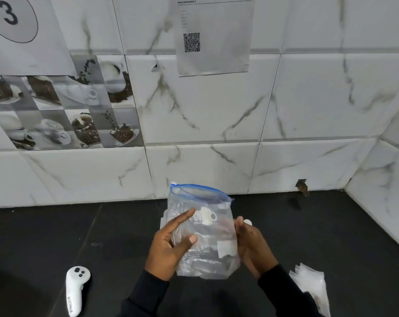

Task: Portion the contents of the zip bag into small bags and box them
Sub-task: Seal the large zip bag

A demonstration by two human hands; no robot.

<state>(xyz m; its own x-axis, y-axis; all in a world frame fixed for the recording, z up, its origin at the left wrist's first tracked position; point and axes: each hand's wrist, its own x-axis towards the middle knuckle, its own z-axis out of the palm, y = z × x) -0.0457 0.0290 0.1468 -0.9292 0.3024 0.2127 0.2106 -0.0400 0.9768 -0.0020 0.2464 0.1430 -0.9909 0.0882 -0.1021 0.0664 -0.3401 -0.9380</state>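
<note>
A clear zip bag (205,243) with a blue zipper strip stands upright over the dark counter, its mouth open at the top. White pieces show through the plastic near its upper half. My left hand (171,245) grips the bag's left side with thumb and fingers spread over the front. My right hand (251,245) holds the right side, and a small white piece (248,222) sits at its fingertips. A pile of small clear bags (313,287) lies on the counter at the lower right. No box is in view.
A white hand controller (76,289) lies on the black counter (102,236) at the lower left. Marble-patterned wall tiles (216,122) rise behind the counter and along the right side. A paper sheet with a QR code (213,37) hangs on the wall.
</note>
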